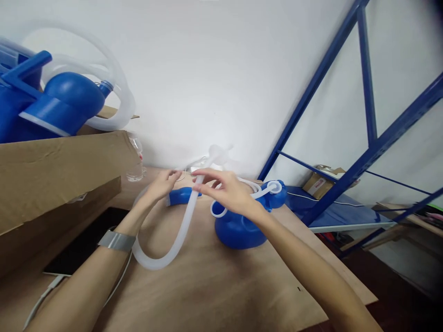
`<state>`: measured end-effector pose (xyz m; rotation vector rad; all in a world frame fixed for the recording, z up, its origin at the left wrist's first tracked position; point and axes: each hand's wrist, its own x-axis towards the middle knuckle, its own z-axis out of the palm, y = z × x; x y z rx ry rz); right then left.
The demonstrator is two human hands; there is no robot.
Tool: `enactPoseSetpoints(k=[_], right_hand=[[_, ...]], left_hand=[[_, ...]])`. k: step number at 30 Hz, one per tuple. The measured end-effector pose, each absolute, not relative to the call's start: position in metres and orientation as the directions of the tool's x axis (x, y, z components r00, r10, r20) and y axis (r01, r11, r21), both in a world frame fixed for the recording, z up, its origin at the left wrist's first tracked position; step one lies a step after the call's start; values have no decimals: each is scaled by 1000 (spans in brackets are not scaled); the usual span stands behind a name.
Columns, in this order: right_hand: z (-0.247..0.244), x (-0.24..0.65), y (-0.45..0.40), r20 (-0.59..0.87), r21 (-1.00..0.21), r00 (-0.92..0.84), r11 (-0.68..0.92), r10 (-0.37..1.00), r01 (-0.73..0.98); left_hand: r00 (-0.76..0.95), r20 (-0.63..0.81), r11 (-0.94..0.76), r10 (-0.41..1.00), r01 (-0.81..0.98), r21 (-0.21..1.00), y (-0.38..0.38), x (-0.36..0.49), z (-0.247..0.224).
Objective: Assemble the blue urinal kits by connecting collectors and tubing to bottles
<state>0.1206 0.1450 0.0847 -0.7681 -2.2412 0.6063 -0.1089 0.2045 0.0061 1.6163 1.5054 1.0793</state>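
Observation:
A translucent white tube [183, 230] loops over the wooden table. My right hand [226, 189] pinches it near the middle of the view, thumb on one side and fingers on the other. Just to the left, my left hand [162, 184] is beside the tube, its fingers partly hidden; whether it touches the tube is unclear. Between and behind the hands lies a blue curved piece [180, 196]. Under my right forearm stands a blue rounded container [238, 233] with a white-rimmed opening. A blue part [277, 196] with a white ring and hose sits to its right.
A cardboard box [62, 170] at the left holds blue containers [65, 103] and coiled tubing. A dark tablet [90, 240] with a white cable lies on the table [207, 295]. Near the wall stands a clear bottle [135, 159]. A blue metal rack [372, 152] rises at the right.

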Motion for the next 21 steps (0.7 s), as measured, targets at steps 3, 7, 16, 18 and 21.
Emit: enactPoseSetpoints(k=[3, 7, 16, 18, 21], right_hand=[[72, 115, 142, 444, -432, -716, 829, 539, 356], [56, 110, 142, 451, -117, -833, 946, 321, 302], [36, 165, 140, 670, 155, -721, 916, 177, 369], [27, 194, 148, 780, -12, -558, 897, 285, 441], [14, 225, 161, 727, -233, -489, 843, 483, 485]], left_hand=[[34, 211, -213, 977, 236, 948, 184, -92, 39], [146, 159, -163, 976, 16, 987, 151, -69, 69], [106, 133, -161, 985, 327, 931, 146, -72, 70], [161, 125, -181, 979, 402, 897, 146, -76, 70], [335, 148, -316, 930, 529, 787, 142, -72, 68]])
